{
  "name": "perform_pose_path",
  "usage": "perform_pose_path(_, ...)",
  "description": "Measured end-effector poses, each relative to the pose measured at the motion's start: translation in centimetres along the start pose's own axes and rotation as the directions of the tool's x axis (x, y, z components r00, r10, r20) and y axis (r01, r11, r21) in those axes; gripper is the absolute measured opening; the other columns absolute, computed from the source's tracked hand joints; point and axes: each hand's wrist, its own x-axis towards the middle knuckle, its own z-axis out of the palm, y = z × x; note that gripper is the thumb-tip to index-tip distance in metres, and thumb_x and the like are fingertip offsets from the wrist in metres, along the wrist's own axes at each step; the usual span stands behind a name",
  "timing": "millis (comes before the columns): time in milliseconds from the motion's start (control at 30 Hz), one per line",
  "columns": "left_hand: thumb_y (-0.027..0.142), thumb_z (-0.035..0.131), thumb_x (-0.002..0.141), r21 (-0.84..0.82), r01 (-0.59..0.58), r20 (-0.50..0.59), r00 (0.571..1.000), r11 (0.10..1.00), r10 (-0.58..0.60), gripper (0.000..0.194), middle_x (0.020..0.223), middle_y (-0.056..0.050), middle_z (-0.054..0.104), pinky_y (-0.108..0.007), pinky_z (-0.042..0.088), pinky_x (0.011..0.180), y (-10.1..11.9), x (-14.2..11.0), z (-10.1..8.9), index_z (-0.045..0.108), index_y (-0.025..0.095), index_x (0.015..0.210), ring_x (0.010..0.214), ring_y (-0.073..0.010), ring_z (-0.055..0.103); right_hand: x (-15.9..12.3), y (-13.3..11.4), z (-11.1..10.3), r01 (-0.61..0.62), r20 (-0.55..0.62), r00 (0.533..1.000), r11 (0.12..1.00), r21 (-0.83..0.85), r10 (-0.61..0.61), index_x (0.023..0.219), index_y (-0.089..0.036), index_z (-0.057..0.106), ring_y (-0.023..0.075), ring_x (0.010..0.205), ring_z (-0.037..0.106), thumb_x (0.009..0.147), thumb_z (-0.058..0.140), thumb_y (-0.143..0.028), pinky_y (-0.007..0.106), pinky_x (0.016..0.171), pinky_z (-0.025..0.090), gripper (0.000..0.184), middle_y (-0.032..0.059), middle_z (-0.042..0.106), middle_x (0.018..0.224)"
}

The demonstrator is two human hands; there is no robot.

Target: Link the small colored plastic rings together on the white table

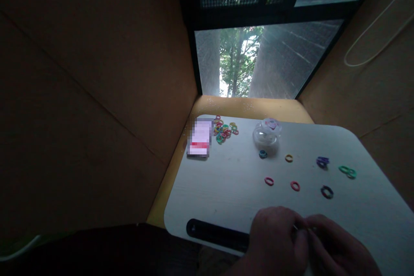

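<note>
My left hand [278, 235] and my right hand [339, 241] meet over the near edge of the white table [220, 189]. Their fingers are closed and pressed together around something small; a thin pale bit shows between the fingertips, too dark to name. Just beyond lie small hair ties: a pink one [269, 181], a red one [295, 186] and a dark one [327, 191]. Farther back are a blue hair tie [263, 154], a yellow one [289, 158], a purple bunch [322, 161] and a green group [348, 171].
A clear plastic jar [265, 136] stands at the back, its lid [271, 125] leaning by it. Mixed hair ties [224, 131] lie heaped beside a phone [199, 138] at the back left. A black slot [216, 233] runs along the front edge. Behind is a window [239, 60].
</note>
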Motion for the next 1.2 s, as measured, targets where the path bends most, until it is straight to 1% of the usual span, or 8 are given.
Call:
perform_pose_path(100, 0.027, 0.056, 0.078, -0.013, -0.016, 0.003, 1.0, 1.0, 0.016, 0.016, 0.085, -0.001, 0.068, -0.032, 0.044, 0.075, -0.1, 0.1, 0.0, 0.064, 0.023, 0.091, 0.081, -0.0175, 0.06, -0.1, 0.6, -0.1, 0.016, 0.142, 0.99, 0.998, 0.057, -0.024, 0.092, -0.022, 0.065, 0.0141, 0.058, 0.063, 0.082, 0.056, -0.04, 0.017, 0.053, 0.052, 0.022, 0.0036, 0.068, 0.073)
perform_pose_path(233, 0.026, 0.056, 0.077, -0.015, -0.006, 0.012, 1.0, 1.0, 0.006, 0.016, 0.088, 0.0, 0.068, -0.032, 0.044, 0.076, -0.1, 0.1, 0.1, 0.064, 0.023, 0.091, 0.082, -0.017, 0.06, -0.3, 1.2, -0.1, 0.02, 0.13, 0.991, 0.998, 0.059, -0.027, 0.095, -0.022, 0.064, 0.0152, 0.062, 0.065, 0.082, 0.057, -0.038, 0.018, 0.054, 0.054, 0.022, 0.0036, 0.068, 0.076)
perform_pose_path(400, 0.027, 0.057, 0.077, -0.013, 0.011, 0.018, 1.0, 1.0, -0.011, 0.015, 0.086, 0.001, 0.068, -0.032, 0.044, 0.077, 0.1, 0.1, -0.1, 0.064, 0.024, 0.091, 0.083, -0.0171, 0.06, -0.6, 1.3, 0.0, -0.029, 0.18, 0.984, 0.994, 0.102, 0.01, 0.097, -0.022, 0.063, 0.015, 0.059, 0.064, 0.084, 0.055, -0.037, 0.019, 0.053, 0.053, 0.022, 0.0037, 0.067, 0.074)
perform_pose_path(567, 0.028, 0.057, 0.078, -0.026, 0.017, 0.029, 0.999, 1.0, -0.016, 0.015, 0.086, 0.0, 0.069, -0.032, 0.045, 0.076, 0.1, 0.1, -0.2, 0.064, 0.025, 0.091, 0.082, -0.0171, 0.061, -0.4, 1.0, 0.0, -0.012, 0.136, 0.991, 0.996, 0.083, 0.001, 0.094, -0.023, 0.063, 0.0157, 0.061, 0.065, 0.081, 0.057, -0.037, 0.019, 0.054, 0.053, 0.02, 0.0031, 0.068, 0.076)
perform_pose_path(833, 0.026, 0.056, 0.078, -0.021, 0.016, 0.001, 1.0, 1.0, -0.016, 0.014, 0.086, -0.001, 0.069, -0.032, 0.045, 0.075, 0.1, 0.1, -0.1, 0.064, 0.024, 0.09, 0.082, -0.018, 0.061, -0.2, 0.3, 0.0, -0.055, 0.134, 0.99, 0.997, 0.061, 0.046, 0.083, -0.023, 0.061, 0.0132, 0.052, 0.06, 0.082, 0.056, -0.04, 0.018, 0.049, 0.05, 0.017, -0.0001, 0.063, 0.063)
perform_pose_path(1000, 0.026, 0.055, 0.079, -0.005, 0.028, 0.008, 1.0, 1.0, -0.028, 0.014, 0.086, -0.001, 0.068, -0.031, 0.045, 0.073, 0.3, 0.4, -0.4, 0.063, 0.023, 0.09, 0.08, -0.0172, 0.06, -0.2, -1.1, 0.4, -0.115, 0.028, 0.993, 0.991, 0.062, 0.113, 0.078, -0.023, 0.06, 0.0118, 0.052, 0.057, 0.083, 0.053, -0.044, 0.017, 0.048, 0.046, 0.022, -0.0003, 0.062, 0.062)
perform_pose_path(1067, 0.025, 0.054, 0.08, 0.002, 0.04, 0.005, 0.999, 0.999, -0.04, 0.013, 0.087, -0.001, 0.068, -0.03, 0.045, 0.074, 0.4, 0.5, -0.5, 0.063, 0.023, 0.09, 0.081, -0.0171, 0.06, -0.2, -1.2, 0.6, -0.105, 0.009, 0.994, 0.992, 0.069, 0.105, 0.077, -0.023, 0.06, 0.0119, 0.052, 0.056, 0.084, 0.051, -0.044, 0.018, 0.048, 0.045, 0.024, -0.0006, 0.061, 0.06)
perform_pose_path(1200, 0.026, 0.053, 0.082, 0.019, 0.041, -0.019, 0.999, 0.999, -0.041, 0.014, 0.088, -0.002, 0.067, -0.029, 0.044, 0.074, 0.5, 0.6, -0.5, 0.062, 0.021, 0.091, 0.081, -0.0162, 0.059, 0.0, -0.5, 0.5, -0.067, 0.011, 0.998, 0.998, 0.01, 0.067, 0.079, -0.022, 0.059, 0.0121, 0.052, 0.055, 0.085, 0.049, -0.043, 0.02, 0.049, 0.044, 0.024, -0.0009, 0.061, 0.062)
